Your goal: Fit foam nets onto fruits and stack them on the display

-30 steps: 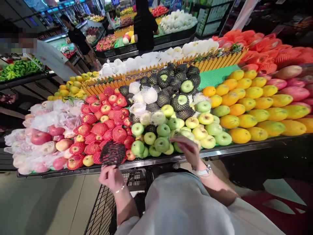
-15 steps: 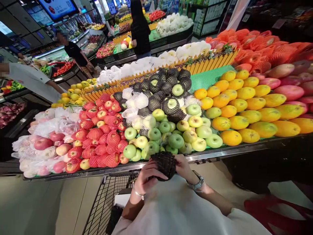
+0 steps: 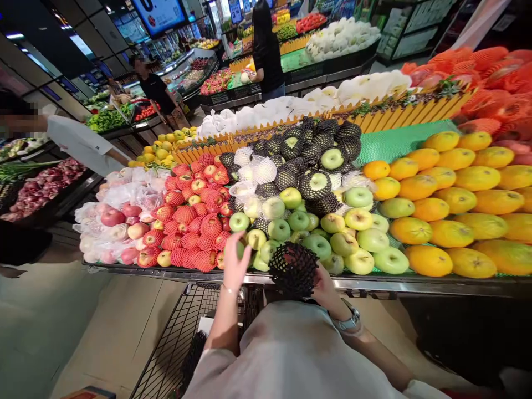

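Along the front edge of the fruit stand (image 3: 374, 285), we are holding a black foam net (image 3: 291, 275) in our right hand (image 3: 326, 285). Our fingers there are gripping the side of the net, though the mesh is hiding some of them. The net is hanging just before the front row of apples, its ragged top facing us; something dark red is showing in it, and we are not managing to tell whether a fruit is sitting inside.

Our left hand (image 3: 235, 269) is hovering at a bare green apple (image 3: 240, 249) near the front left of the green pile. Thumb and fingers are standing apart, and the apple is showing between them — whether they are touching or grasping it, we are not managing to tell.

As we are judging it, the work is standing partway. Toward the back, many black-netted apples (image 3: 286, 176) are lying heaped, and these are looking finished. Toward the front, most of the green and yellowish apples (image 3: 344, 244) are lying bare — that part is seeming undone. The green apple at our left hand is lying outside the net, with other bare apples between the two.

On the left, red-netted apples (image 3: 183, 213) are filling their own section; on the right, papayas (image 3: 429, 260) are lying in rows. Below the edge, a shopping cart (image 3: 166, 338) is standing beside our left forearm.
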### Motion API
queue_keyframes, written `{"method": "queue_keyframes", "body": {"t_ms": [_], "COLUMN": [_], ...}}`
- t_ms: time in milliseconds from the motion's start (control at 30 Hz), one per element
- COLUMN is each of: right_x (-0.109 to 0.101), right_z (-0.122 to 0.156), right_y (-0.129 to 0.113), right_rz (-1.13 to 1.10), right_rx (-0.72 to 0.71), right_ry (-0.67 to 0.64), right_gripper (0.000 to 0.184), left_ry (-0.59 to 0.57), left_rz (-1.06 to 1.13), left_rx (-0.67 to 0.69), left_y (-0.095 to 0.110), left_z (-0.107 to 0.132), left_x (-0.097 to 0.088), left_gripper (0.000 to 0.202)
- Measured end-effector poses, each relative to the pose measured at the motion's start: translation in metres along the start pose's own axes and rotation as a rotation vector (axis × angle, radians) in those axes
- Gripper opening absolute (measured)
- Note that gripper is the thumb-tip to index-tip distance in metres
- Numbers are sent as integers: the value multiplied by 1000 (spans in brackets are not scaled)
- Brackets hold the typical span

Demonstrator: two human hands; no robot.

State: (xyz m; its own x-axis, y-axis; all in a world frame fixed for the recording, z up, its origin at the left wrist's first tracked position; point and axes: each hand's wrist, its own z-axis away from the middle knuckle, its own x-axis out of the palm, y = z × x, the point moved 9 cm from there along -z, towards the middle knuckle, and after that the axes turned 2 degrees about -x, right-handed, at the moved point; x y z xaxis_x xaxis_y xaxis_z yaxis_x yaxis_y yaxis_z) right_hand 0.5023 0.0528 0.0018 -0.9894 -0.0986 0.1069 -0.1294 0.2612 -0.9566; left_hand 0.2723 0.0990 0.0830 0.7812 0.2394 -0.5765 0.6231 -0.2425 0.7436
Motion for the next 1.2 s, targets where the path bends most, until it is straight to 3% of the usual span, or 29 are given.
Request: {"method": "queue_keyframes", "body": {"t_ms": [67,200,300,467,567,633,733,800,867,1000,1100,1200], "right_x": [9,13,3,-17,-20,-18,-7,9,31,73,90,94], "right_z": [2,6,10,12,11,9,2,-4,-10,-14,-13,-12], "right_y": [2,-4,-9,-17,-20,-20,-17,-17,-19,-18,-14,-14], "right_rz": [-45,-59,-16,44,98,140,194,232,283,357,370,364], "right_rx": [38,75,56,14,-3,-22,-56,-100,-134,-147,-158,-191], "right_ry": [-73,-149,-115,21,46,34,-29,-123,-254,-477,-533,-504], "right_gripper": [62,65,62,52,49,46,46,46,47,54,54,52], "left_ry": [-56,-362,-470,-482,-367,-187,110,220,250,230,186,125], "left_rz": [-271,-696,-859,-869,-696,-470,-11,311,612,1015,1182,1268], "left_rx": [-80,-167,-201,-207,-261,-301,-320,-339,-417,-656,-788,-840], "left_y": [-30,-76,-90,-93,-93,-88,-77,-70,-65,-58,-54,-52], "left_z": [-36,-87,-100,-107,-109,-105,-81,-53,-23,32,59,73], "left_x": [4,37,53,55,31,1,-44,-57,-51,-14,12,27], "left_gripper": [44,53,69,73,70,68,66,66,66,63,56,56]}}
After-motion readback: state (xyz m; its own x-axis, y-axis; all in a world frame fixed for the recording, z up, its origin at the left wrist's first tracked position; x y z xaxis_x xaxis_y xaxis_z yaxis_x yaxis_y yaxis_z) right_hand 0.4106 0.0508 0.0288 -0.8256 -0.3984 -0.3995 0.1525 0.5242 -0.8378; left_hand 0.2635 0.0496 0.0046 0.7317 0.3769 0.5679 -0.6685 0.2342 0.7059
